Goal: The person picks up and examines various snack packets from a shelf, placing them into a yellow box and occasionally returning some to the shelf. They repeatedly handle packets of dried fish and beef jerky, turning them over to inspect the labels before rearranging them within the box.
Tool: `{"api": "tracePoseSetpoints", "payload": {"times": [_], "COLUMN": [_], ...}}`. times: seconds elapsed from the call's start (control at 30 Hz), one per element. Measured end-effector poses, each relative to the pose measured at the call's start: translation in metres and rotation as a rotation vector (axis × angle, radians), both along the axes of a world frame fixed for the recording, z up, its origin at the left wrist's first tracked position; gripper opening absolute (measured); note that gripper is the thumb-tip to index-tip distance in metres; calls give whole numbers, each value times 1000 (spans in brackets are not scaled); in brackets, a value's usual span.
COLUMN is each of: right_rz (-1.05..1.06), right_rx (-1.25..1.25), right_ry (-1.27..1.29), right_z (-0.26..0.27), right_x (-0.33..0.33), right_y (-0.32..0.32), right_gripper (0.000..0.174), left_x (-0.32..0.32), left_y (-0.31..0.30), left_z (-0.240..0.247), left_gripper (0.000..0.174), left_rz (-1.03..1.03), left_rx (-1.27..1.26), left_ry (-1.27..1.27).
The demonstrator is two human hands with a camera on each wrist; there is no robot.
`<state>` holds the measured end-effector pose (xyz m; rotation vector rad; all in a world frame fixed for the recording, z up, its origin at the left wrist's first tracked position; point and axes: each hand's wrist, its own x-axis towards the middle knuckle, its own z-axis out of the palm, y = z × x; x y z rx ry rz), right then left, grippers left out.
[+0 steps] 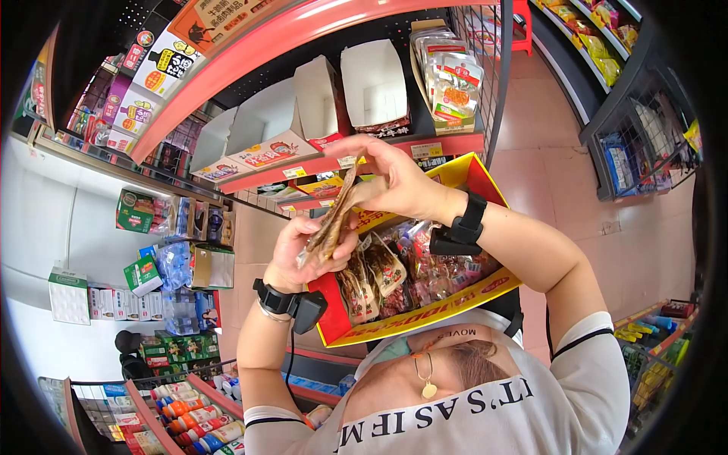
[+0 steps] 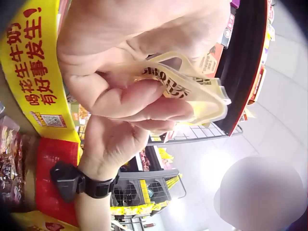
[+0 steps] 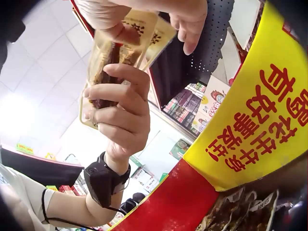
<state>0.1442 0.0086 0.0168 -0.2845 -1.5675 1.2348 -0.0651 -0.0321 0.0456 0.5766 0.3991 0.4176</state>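
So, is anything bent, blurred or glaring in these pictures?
Head view: strong distortion, the long red shelf edge bowing, corners black. Left wrist view: a round grey-beige patch at lower right is too blurred to make out; glare whitens the pale tiled ceiling beside it. Right wrist view: a white glow washes out the ceiling at far left.

Room opens into the white box (image 1: 375, 85) — wire mesh (image 1: 498, 83) bars passage right of the shelf (image 1: 462, 143).

I see glossy, clear plastic on the packets (image 1: 332, 220), smooth printed cardboard forming the yellow box (image 1: 455, 305), matt cloth in the shirt (image 1: 485, 425) and shiny, smooth floor tiles (image 1: 523, 186).
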Motion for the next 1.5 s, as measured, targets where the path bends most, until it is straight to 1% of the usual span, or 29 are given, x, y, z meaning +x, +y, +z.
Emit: {"api": "tracePoseSetpoints", "payload": {"times": [0.03,0.07,0.13,0.17,0.23,0.27,0.3,0.4,0.43,0.53,0.6,0.67,0.7,0.77,0.8,0.9,0.93,1.0,1.07,1.1,1.13,1.17,1.2,1.27,1.3,1.33,1.4,1.47,1.5], "right_rz": [38,38,196,173,161,148,148,93,84,79,83,115,114,120,120,151,139,128,-8,-7,-167,-326,-325,-460,-337,-336,-221,-193,-144], "right_rx": [-63,-62,-200,-272,-289,-308,-308,-312,-321,-308,-288,-425,-424,-431,-430,-427,-411,-397,-492,-492,-377,-260,-257,-176,-303,-301,-451,-429,-494], "right_ry": [29,29,7,74,13,-47,-47,-101,-84,-65,-62,-176,-175,-184,-183,-194,-183,-173,-200,-203,-218,-232,-234,-147,-65,-65,-37,-76,-115], "right_z": [3,0,-2,-2,-2,-2,-3,-8,-8,-13,-12,-5,-5,-6,-7,-11,-13,-15,-16,-19,-23,-25,-25,-25,-22,-21,-24,-24,-19], "right_x": [2,3,2,-1,0,0,0,-3,-4,-6,-3,2,2,1,0,-3,-4,-6,-8,-8,-8,-7,-6,-3,-4,-6,-10,-12,-12], "right_y": [-2,-1,2,-3,-4,-4,-4,-3,-3,0,0,-1,-1,1,1,2,2,2,3,4,6,8,10,14,13,13,9,3,-2], "right_gripper": [41,41,20,7,9,10,10,12,15,17,18,19,19,19,19,18,20,22,20,20,18,17,17,16,16,16,15,14,13], "left_x": [-3,-5,-5,-6,-6,-7,-7,-15,-19,-26,-25,-25,-25,-26,-27,-35,-33,-25,-25,-26,-27,-23,-20,-17,-20,-21,-21,-21,-18], "left_y": [0,-1,-5,-7,-10,-11,-11,-9,-8,-8,-7,-7,-7,-8,-8,-10,-11,-14,-12,-9,-8,-10,-10,-9,-7,-6,-4,-4,-6], "left_z": [1,1,4,7,6,4,2,-5,-11,-16,-16,-17,-16,-15,-14,-10,-11,-16,-17,-20,-20,-21,-18,-13,-17,-18,-18,-20,-22], "left_gripper": [48,48,50,52,53,54,54,53,57,60,62,67,67,67,67,61,61,52,48,49,49,48,48,44,43,43,42,42,42], "left_rz": [20,39,64,90,119,156,192,144,156,226,206,160,159,114,114,-10,-10,197,219,198,177,246,248,354,422,424,438,414,434], "left_rx": [-63,-127,-85,-42,1,104,207,227,241,216,243,180,182,187,188,343,343,338,313,305,299,318,319,293,280,281,306,320,276], "left_ry": [-31,-61,-13,35,83,230,376,401,407,390,389,262,262,131,132,412,412,530,517,500,484,470,467,466,500,499,462,453,449]}}
